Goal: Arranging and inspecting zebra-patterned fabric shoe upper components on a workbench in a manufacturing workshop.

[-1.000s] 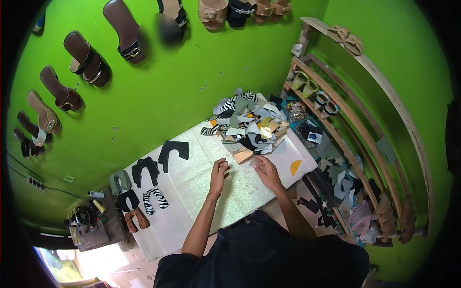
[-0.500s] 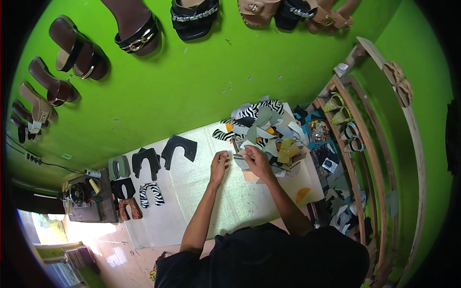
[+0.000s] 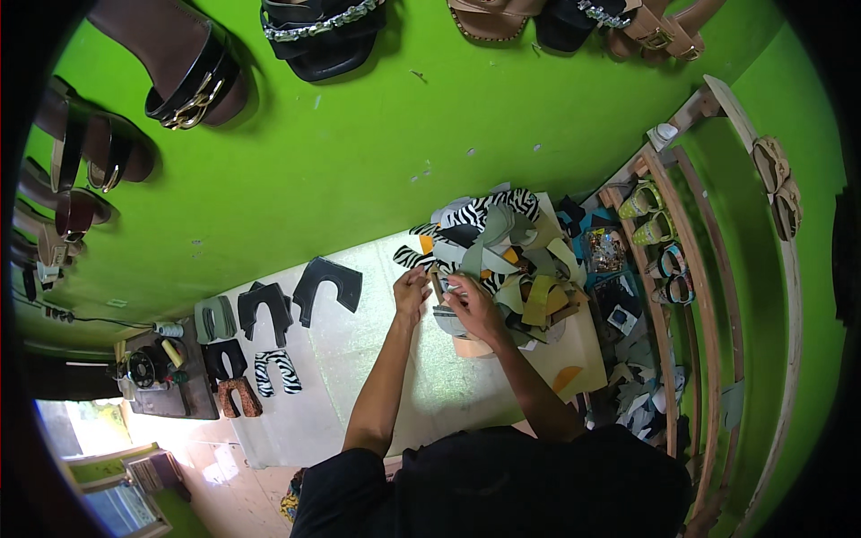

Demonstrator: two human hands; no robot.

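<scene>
My left hand [image 3: 412,294] is above the pale table at the pile's left edge, fingers drawn together in a pinch; whatever they grip is too small to make out. Close to its right, my right hand [image 3: 475,312] has curled fingers against the near left side of the heap of material scraps [image 3: 541,296]. A narrow brownish strip [image 3: 438,287] shows between the two hands; I cannot tell which hand, if either, holds it. Zebra-print pieces [image 3: 413,257], grey-green pieces [image 3: 493,233] and a yellowish piece [image 3: 540,300] lie in the heap.
Stacks of curved cut pieces lie at the table's left: black [image 3: 330,278], grey-green [image 3: 215,318], zebra-print [image 3: 276,372] and brown patterned [image 3: 239,397]. A wooden rack [image 3: 659,341] with sandals stands right. Sandals [image 3: 327,40] hang on the green wall. An orange scrap [image 3: 566,378] lies near the table's right edge.
My left hand has risen slightly toward the heap, its fingers now pinched beside the brownish strip. The right hand stays at the heap's edge. The view has shifted a little.
</scene>
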